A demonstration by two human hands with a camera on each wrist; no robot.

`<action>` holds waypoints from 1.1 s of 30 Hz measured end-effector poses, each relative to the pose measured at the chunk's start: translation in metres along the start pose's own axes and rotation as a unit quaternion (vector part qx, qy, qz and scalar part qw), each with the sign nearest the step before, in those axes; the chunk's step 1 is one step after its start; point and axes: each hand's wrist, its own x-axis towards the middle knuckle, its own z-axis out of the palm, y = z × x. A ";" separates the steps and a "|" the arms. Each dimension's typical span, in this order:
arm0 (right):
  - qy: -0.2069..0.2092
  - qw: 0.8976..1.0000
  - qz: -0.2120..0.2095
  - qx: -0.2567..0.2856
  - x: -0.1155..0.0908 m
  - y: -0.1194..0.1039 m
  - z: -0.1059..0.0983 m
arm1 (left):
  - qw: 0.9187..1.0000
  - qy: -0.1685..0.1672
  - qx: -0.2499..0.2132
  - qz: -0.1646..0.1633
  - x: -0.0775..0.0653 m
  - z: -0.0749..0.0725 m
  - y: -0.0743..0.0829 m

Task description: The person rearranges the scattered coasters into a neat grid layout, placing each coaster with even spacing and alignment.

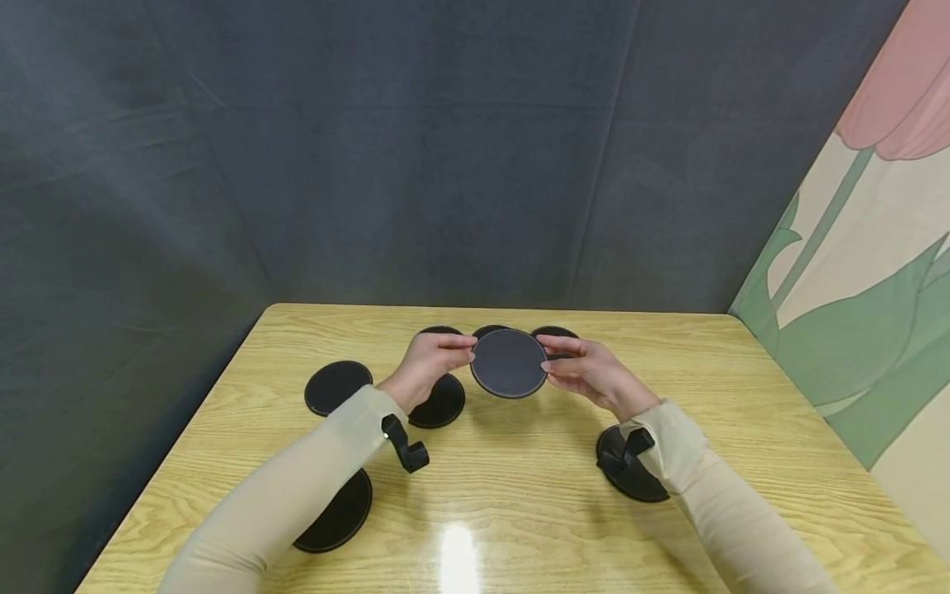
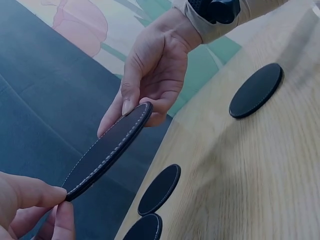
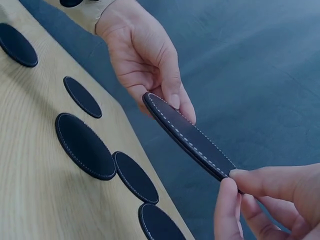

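Note:
A round black coaster (image 1: pixel 509 364) with pale stitching round its rim is held above the table, tilted so that its flat face shows in the head view. My left hand (image 1: pixel 430 365) pinches its left edge between thumb and fingers. At the opposite edge, my right hand (image 1: pixel 597 375) pinches it the same way. The right wrist view shows the stitched rim of this coaster (image 3: pixel 192 137) nearly side-on, with the left hand (image 3: pixel 145 55) beyond it. Below and behind the hands, more coasters lie on the table, among them one coaster (image 1: pixel 438 403) by the left wrist.
Several matching coasters lie flat on the wooden table (image 1: pixel 519 495): a coaster (image 1: pixel 338 386) at left, a coaster (image 1: pixel 337 516) partly under the left sleeve, a coaster (image 1: pixel 631 474) below the right wrist, others along the back. A dark curtain (image 1: pixel 445 165) hangs behind; a flower-painted wall (image 1: pixel 853 289) stands right.

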 end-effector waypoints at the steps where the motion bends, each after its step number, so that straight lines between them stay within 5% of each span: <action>1: 0.003 1.000 -0.002 -0.007 0.002 0.001 0.000 | 1.000 0.001 0.002 0.000 0.001 0.000 0.000; 13: 0.029 0.998 0.001 -0.062 0.026 0.017 0.003 | 0.999 0.022 0.015 -0.032 0.014 -0.002 -0.020; 33: 0.055 0.992 0.006 -0.118 0.050 0.054 0.007 | 0.995 0.066 0.069 -0.007 0.038 0.005 -0.065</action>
